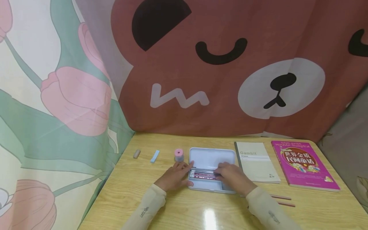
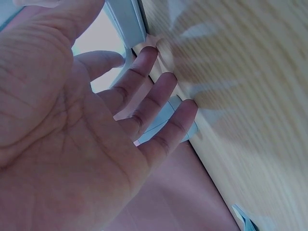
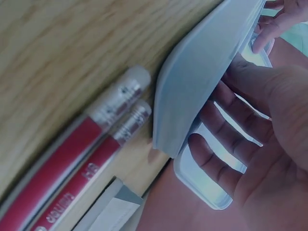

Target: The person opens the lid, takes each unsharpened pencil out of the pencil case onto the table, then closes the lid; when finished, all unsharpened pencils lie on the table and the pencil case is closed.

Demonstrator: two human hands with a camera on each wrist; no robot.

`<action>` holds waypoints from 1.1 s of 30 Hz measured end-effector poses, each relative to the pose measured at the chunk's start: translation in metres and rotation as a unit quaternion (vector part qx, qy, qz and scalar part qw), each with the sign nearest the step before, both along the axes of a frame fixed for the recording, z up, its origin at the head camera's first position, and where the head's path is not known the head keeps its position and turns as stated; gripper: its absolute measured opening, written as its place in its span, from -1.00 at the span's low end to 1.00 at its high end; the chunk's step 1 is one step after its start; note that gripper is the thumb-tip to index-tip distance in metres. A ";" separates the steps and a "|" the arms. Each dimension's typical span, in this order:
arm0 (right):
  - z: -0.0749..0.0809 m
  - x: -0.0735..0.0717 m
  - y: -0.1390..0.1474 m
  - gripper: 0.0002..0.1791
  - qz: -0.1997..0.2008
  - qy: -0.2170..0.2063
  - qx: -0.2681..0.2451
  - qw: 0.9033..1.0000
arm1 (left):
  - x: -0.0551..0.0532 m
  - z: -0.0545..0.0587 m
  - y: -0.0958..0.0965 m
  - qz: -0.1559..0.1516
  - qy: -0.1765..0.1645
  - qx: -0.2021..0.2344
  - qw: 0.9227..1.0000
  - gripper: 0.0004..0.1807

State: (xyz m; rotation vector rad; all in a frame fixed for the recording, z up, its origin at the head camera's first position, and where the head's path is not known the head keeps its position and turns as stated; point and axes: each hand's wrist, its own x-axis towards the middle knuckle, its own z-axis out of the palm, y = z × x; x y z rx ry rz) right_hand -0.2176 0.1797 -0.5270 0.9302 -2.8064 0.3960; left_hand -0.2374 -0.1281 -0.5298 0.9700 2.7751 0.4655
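A pale pencil case (image 1: 212, 156) lies on the table with its lid raised at the back. Several striped pencils (image 1: 201, 176) lie side by side in its rear compartment. My left hand (image 1: 175, 175) rests at the case's left end, thumb at the front corner and forefinger near the hinge; its fingers (image 2: 159, 94) are extended in the left wrist view. My right hand (image 1: 234, 177) reaches over the right end, fingers at the pencils' ends. In the right wrist view the case wall (image 3: 192, 82) hides the thumb and forefinger tips; I cannot tell whether they pinch a pencil.
Two red pencils (image 1: 283, 203) lie right of the case, near my right forearm. Behind them are a notebook (image 1: 257, 163) and a magenta book (image 1: 306, 166). Left of the case stand a pink-topped cylinder (image 1: 179, 155), a light blue strip (image 1: 155, 156) and a brownish-grey block (image 1: 136, 153).
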 end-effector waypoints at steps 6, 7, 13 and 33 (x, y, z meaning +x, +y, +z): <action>-0.001 -0.001 -0.002 -0.85 0.004 0.014 0.031 0.999 | 0.000 0.001 0.000 0.004 -0.006 0.001 1.000 0.00; -0.001 -0.001 -0.002 -0.85 0.004 0.016 0.034 0.999 | 0.000 0.001 0.000 0.003 -0.006 0.002 1.000 0.00; -0.001 0.000 -0.003 -0.83 0.002 0.012 0.035 0.999 | 0.001 0.003 0.000 -0.001 -0.002 0.004 1.000 -0.01; -0.012 0.003 -0.001 -0.86 -0.005 0.011 -0.023 1.000 | 0.005 0.007 0.001 -0.001 -0.005 0.014 1.000 -0.03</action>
